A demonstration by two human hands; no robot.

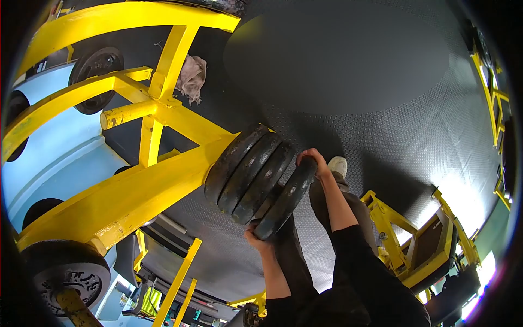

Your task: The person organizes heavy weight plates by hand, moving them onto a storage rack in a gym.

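Observation:
Both of my hands are closed on the rim of a black weight plate, which is tilted on edge. At its lower end is my left hand, with the fingers partly hidden behind the rim. My right hand wraps over the upper end. Just left of this plate, several more black weight plates sit side by side against a yellow rack beam. A small gap shows between the held plate and that stack; whether it still touches the peg is hidden.
Yellow frame bars rise at the upper left, with a bare peg sticking out. Another plate hangs at the lower left. A crumpled cloth lies by the frame. Yellow gym equipment stands at the right on dark textured flooring.

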